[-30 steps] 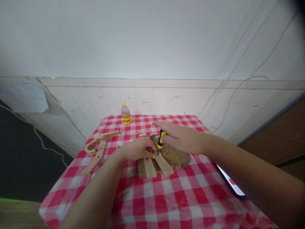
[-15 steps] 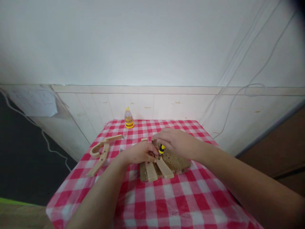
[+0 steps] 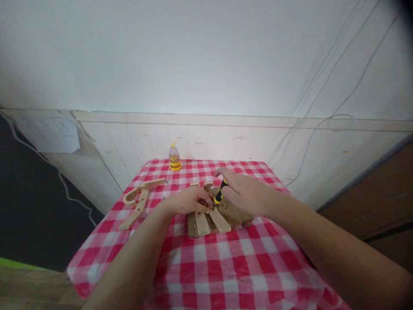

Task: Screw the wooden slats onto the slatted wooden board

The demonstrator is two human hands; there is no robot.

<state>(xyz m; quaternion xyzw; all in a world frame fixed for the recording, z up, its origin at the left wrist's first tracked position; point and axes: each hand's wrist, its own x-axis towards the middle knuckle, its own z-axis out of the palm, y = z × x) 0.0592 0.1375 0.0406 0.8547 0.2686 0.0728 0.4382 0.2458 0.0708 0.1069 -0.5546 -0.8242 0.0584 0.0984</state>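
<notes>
The right hand (image 3: 240, 192) grips a small yellow-and-black screwdriver (image 3: 220, 195), its tip pointing down at a pale wooden slat (image 3: 219, 219). The left hand (image 3: 189, 201) rests with curled fingers on the slats just beside the tip (whether it pinches anything, the view does not show). The slats lie across a darker wooden board (image 3: 234, 211) in the middle of the red-checked tablecloth (image 3: 226, 262). A curved wooden piece (image 3: 135, 202) lies well to the left, and a small yellow-based bottle (image 3: 174, 157) stands at the far edge.
</notes>
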